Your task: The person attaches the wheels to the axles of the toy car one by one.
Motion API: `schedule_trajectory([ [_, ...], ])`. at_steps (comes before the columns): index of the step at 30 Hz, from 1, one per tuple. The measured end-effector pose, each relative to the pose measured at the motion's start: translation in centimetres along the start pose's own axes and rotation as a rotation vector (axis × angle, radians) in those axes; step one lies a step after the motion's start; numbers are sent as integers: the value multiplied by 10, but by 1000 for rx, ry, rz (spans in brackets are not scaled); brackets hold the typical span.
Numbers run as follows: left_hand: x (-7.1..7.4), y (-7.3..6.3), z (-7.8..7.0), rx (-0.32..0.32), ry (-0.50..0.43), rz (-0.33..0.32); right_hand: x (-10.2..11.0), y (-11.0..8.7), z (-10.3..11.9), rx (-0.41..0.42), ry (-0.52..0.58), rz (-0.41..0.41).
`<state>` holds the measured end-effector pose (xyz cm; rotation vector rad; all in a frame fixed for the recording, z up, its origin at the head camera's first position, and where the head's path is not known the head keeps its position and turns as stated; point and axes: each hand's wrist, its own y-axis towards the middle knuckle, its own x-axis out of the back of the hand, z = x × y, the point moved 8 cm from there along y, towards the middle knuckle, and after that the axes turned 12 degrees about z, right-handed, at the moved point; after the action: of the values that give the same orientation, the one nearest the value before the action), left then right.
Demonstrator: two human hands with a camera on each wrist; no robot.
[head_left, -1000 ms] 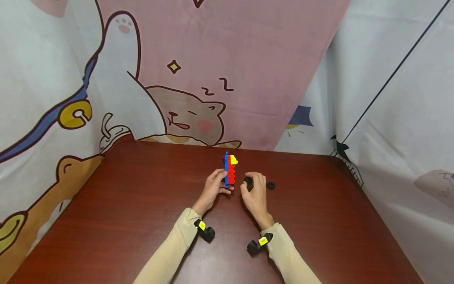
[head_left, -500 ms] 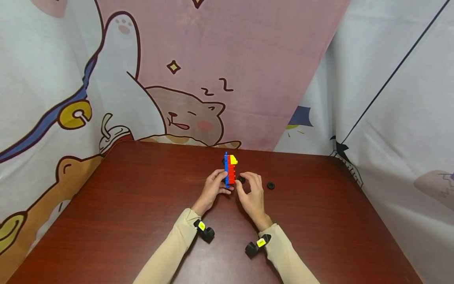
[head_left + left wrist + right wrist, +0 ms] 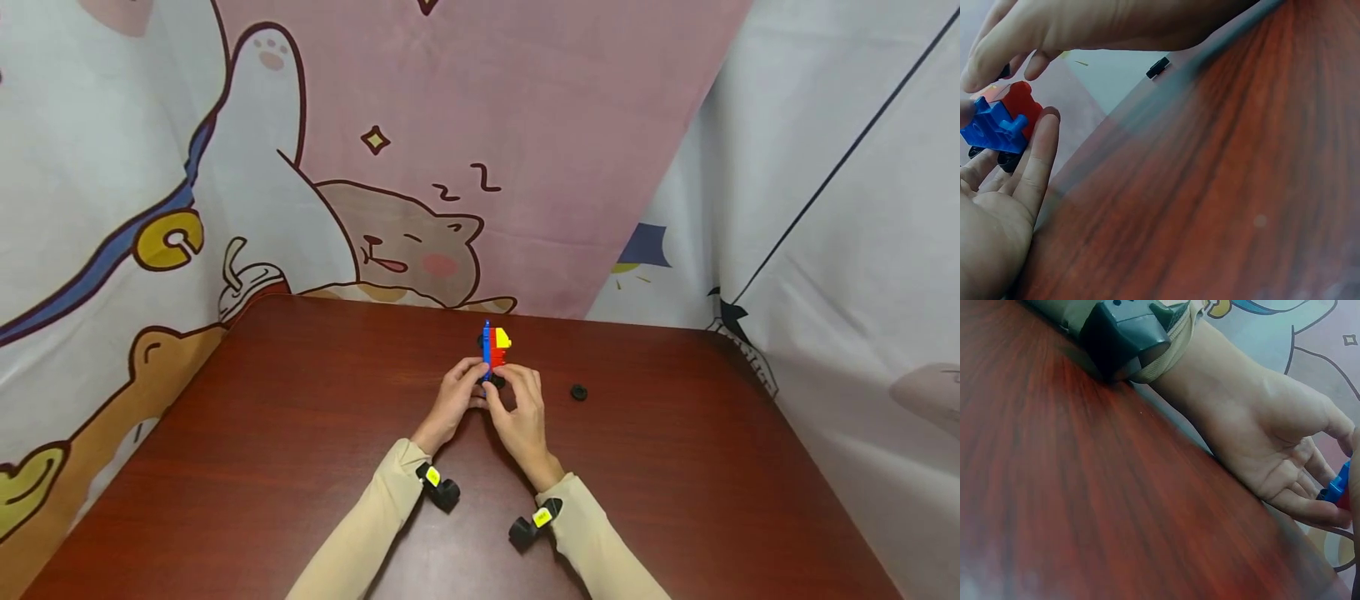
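A toy car of building bricks, with a blue base, a red body and a yellow brick at its far end, is held up on end over the table. My left hand grips it by the blue base; in the left wrist view black wheels show beneath that base. My right hand pinches a small black wheel between thumb and fingers, right at the near end of the car's side. Fingers partly hide this wheel. The right wrist view shows mostly my left hand, with a sliver of the blue base.
Another black wheel lies on the brown table to the right of my hands. Behind the table hangs a cartoon-printed cloth. A black camera is strapped to each wrist.
My right hand has moved left with the black wheel, from beside the loose wheel up to the car. My left hand keeps its grip on the car, nearly in place.
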<state>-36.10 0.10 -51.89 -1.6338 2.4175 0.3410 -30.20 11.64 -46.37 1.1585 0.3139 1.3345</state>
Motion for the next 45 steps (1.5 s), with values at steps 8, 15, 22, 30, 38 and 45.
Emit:
schedule_trajectory([
  [8,1,2,3,9,20,-22,-4,0,0,-4,-5,22],
  [15,2,1,0,9,4,10,-6,1,-2,-18,-2,21],
  [22,-1,3,1,5,-43,100,-9,0,-10,-144,-6,53],
  [30,-3,3,1,12,-55,199,-11,-1,-11,-157,3,82],
  [38,-4,3,0,12,-71,201,-9,-1,-12,-159,85,49],
  [45,-5,2,1,25,-68,191,-10,-4,-22,-312,147,13],
])
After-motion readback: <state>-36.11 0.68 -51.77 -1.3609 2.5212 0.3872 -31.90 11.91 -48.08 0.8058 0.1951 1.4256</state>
